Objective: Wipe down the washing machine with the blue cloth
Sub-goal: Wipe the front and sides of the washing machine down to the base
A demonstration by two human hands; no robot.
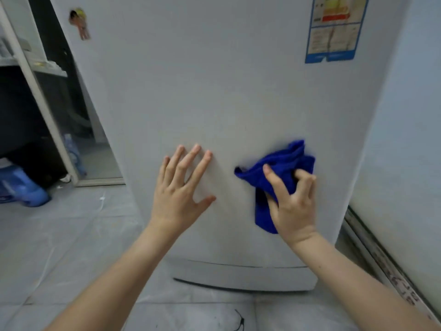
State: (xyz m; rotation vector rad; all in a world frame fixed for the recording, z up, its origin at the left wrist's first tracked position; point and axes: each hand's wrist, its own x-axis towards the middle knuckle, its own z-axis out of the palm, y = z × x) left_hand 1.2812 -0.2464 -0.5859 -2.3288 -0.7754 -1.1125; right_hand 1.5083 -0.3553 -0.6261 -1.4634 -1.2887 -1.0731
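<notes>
The white washing machine (pixel 226 80) fills the middle of the head view, its front panel facing me. My right hand (pixel 292 204) presses a bunched blue cloth (pixel 281 168) against the lower right of that panel. The cloth sticks out above and to the left of my fingers and hangs down below my palm. My left hand (pixel 183 187) lies flat on the panel to the left of the cloth, fingers spread, holding nothing.
An energy label (pixel 334 29) is stuck at the panel's upper right and a small sticker (pixel 80 22) at its upper left. A wall (pixel 410 139) stands close on the right. A blue container (pixel 21 187) and a plastic bottle (pixel 72 154) stand on the tiled floor at left, by a white frame (pixel 43 103).
</notes>
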